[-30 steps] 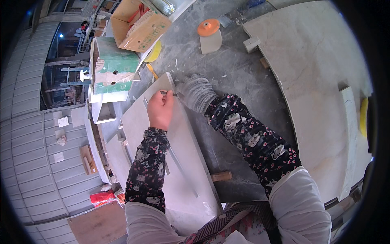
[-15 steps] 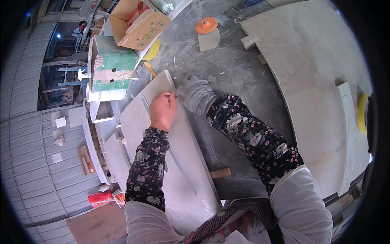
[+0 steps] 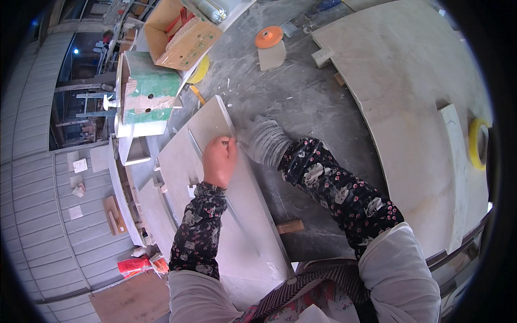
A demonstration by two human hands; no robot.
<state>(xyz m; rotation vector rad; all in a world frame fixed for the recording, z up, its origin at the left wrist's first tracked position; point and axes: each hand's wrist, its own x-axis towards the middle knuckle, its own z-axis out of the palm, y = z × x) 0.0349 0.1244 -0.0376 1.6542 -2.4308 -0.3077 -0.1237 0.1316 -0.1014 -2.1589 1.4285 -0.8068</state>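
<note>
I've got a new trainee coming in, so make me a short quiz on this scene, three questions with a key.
1. Multiple choice: which hand wears a grey striped glove?
A) left
B) right
C) both

2. True or false: the left hand is spread flat with its fingers apart.

3. Fill in the colour: the ring at the picture's far right is ____.

Key:
1. B, the right hand.
2. False; the left hand is curled around a small dark object, over the pale panel.
3. Yellow.
</note>
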